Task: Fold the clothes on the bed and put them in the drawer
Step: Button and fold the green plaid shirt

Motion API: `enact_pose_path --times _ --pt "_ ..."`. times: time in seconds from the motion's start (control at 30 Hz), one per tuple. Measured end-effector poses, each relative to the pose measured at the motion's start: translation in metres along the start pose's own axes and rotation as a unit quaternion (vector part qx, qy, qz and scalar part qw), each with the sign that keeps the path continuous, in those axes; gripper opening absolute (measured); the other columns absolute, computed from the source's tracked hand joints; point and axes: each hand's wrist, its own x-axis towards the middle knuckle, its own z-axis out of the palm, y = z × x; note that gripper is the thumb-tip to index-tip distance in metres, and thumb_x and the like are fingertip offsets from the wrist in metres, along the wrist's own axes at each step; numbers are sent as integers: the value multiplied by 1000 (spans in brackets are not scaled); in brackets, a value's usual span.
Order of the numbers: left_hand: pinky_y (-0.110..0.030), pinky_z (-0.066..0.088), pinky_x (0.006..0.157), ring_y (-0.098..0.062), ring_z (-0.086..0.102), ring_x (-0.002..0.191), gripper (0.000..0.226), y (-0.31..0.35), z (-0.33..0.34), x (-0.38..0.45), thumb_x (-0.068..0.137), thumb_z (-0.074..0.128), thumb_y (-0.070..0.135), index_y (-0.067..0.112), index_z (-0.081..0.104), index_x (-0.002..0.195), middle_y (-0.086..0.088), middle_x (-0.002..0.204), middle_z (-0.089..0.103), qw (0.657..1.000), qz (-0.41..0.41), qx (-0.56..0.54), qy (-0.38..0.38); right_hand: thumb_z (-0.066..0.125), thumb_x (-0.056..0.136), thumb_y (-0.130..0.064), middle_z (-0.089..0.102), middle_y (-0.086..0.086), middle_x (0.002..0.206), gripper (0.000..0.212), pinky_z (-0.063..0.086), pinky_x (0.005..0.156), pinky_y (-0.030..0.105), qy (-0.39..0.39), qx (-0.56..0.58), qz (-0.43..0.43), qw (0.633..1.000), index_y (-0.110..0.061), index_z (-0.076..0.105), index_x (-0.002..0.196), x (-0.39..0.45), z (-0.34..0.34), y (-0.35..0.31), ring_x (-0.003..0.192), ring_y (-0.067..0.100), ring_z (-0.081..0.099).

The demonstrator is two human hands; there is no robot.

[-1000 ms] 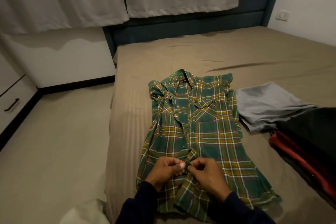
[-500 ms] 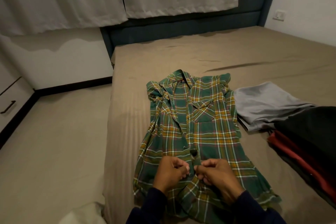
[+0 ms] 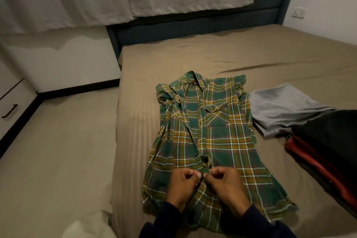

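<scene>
Both hands together, left hand and right hand pinching front placket of green-yellow plaid flannel shirt, flat on tan-sheeted bed.

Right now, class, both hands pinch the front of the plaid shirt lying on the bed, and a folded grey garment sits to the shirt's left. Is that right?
Not quite. The head view shows the folded grey garment to the right of the plaid shirt, not the left. The rest holds: the left hand and right hand both pinch the shirt's front on the bed.
</scene>
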Motion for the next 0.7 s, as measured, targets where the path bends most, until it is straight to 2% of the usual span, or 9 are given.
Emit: enact_pose_path --times 0.1,0.2,0.27,0.33,0.43,0.53,0.6,0.7 --pt "-26 41 58 -14 47 61 24 -2 0 -3 91 66 5 -2 68 68 -7 60 54 1000 -6 -8 1 77 83 -25 68 1 59 27 51 58 34 53 -82 -55 994 -10 71 61 0 8 3 57 16 64" --pt "-25 39 58 -15 47 62 25 -4 -1 -4 92 66 5 -11 67 73 -8 61 54 1000 -9 -27 2 75 85 -26 67 3 57 30 51 58 36 47 -94 -79 991 -11 71 59 2 11 6 54 18 63" --pt "-22 41 57 -14 48 61 21 -2 -2 -4 92 65 3 -6 69 74 -8 61 56 999 -13 -38 2 73 88 -25 65 1 54 34 50 56 36 20 -71 -71 995 -18 70 55 4 12 8 48 10 57" --pt "-20 42 56 -11 50 58 18 -2 -2 -4 91 66 3 -2 71 74 -6 60 58 999 -18 -45 6 71 91 -25 66 -5 55 36 46 55 29 -14 -42 -56 997 -26 71 55 3 10 10 51 4 56" --pt "-18 44 55 -6 52 54 20 -3 -3 -5 91 67 3 2 71 72 -2 60 61 997 -36 -62 14 65 96 -17 74 3 69 26 49 61 25 -67 21 -31 997 -16 78 73 2 2 7 63 9 64" --pt "-18 48 58 -4 58 57 17 -3 -6 -2 91 69 5 10 75 76 1 62 67 993 -69 -93 5 64 95 -4 78 10 85 14 60 73 27 -115 139 26 983 -8 78 96 4 -3 6 82 20 75" --pt "-18 48 58 -3 60 57 15 -1 -7 -1 91 69 6 10 75 78 2 63 68 991 -85 -106 -4 68 92 0 78 11 84 10 61 71 28 -93 159 32 982 -3 76 96 5 1 10 80 22 76" --pt "-17 48 58 -6 60 59 17 -1 -8 -1 91 68 4 10 75 77 0 66 69 989 -93 -117 -16 74 88 -4 77 10 77 3 57 60 24 -52 140 6 989 -5 77 89 4 8 16 70 19 74"
